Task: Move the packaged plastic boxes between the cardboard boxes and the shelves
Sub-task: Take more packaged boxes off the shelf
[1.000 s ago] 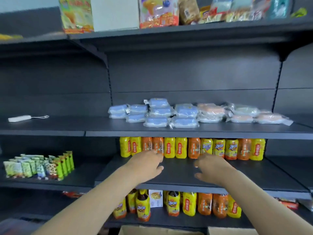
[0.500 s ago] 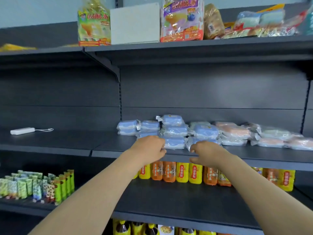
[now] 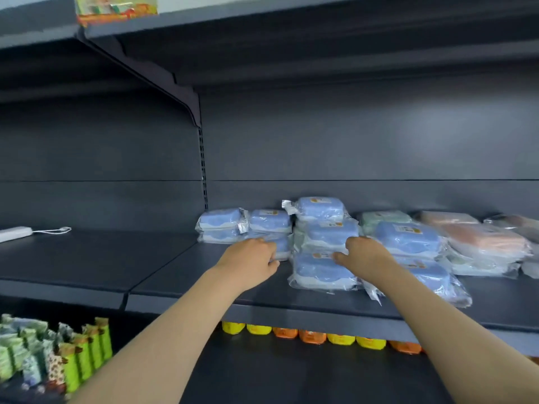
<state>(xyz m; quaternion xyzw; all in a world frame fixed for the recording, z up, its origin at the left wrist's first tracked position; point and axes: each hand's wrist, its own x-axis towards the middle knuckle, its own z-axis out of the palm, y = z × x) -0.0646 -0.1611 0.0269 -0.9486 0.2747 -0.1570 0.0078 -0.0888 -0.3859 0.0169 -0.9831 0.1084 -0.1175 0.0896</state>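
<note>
Several packaged plastic boxes in clear wrap lie stacked on the dark middle shelf (image 3: 291, 298). Blue ones form a three-high stack (image 3: 323, 271) in the centre, with more blue boxes (image 3: 269, 221) to its left. Green and orange ones (image 3: 481, 237) lie to the right. My left hand (image 3: 250, 256) reaches the low blue box (image 3: 283, 247) left of the stack, fingers curled at its front edge. My right hand (image 3: 361, 252) lies against the stack's right front, fingers pointing left between the middle and bottom boxes. No cardboard box is in view.
A white power strip (image 3: 14, 234) with a cord lies at the far left of the shelf. Green snack packs (image 3: 58, 354) stand on the lower shelf at left. Yellow and orange bottle tops (image 3: 315, 335) show under the shelf edge. The shelf above (image 3: 262, 13) overhangs.
Both hands have risen from the bottle shelf and moved forward onto the blue boxes. The view has moved closer and upward.
</note>
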